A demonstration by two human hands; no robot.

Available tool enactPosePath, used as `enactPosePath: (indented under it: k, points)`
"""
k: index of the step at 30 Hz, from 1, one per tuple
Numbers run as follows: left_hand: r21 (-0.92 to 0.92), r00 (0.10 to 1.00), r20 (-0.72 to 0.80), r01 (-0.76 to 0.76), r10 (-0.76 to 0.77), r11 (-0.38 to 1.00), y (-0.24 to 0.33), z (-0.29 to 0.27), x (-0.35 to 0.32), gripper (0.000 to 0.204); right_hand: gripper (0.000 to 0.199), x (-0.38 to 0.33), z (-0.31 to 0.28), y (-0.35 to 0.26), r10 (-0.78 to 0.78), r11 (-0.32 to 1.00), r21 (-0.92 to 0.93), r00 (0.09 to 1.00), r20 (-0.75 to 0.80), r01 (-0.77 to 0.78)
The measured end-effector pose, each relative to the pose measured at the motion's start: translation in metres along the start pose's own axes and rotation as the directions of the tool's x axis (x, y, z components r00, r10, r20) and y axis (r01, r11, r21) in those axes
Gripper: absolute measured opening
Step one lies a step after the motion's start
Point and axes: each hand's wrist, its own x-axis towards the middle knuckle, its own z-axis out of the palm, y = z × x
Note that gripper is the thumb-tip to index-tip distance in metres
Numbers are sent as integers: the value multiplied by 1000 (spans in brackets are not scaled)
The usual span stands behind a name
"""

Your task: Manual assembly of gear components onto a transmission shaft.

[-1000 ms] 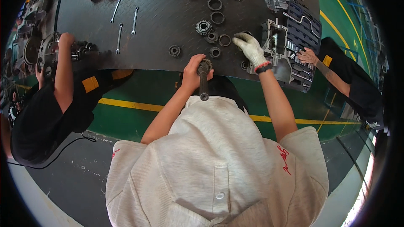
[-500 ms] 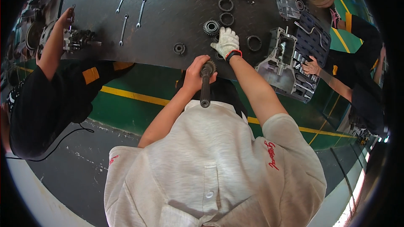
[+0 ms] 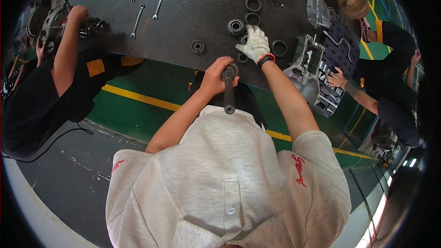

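I see sockets (image 3: 323, 70) in the tool case (image 3: 339, 58) at the bench's (image 3: 172, 41) right edge. The left hand (image 3: 213, 77) grips the geared shaft (image 3: 229, 95) at the near edge; whether the gloved right hand (image 3: 255, 46) holds a gear, I cannot tell.

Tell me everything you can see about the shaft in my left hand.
The shaft is a long, dark grey, metallic-looking rod with a toothed gear around its far end. Its near end is round, with a darker centre, and points toward your body. Your left hand grips the geared end by the near edge of the table; whether the shaft touches your shirt is unclear.
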Motion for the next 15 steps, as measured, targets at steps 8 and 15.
enactPosePath:
  k: [8, 15]
  points:
    - [12, 998, -30, -51, 51, 999, -2, 0, 2, 61, 79, 34, 1, -39, -161, 987, -21, 983, -85, 160]
    - [-16, 999, -24, -27, 27, 1000, 0, 0, 11, 63, 64, 73, -7, -35, -61, 968, -227, 977, 206, 109]
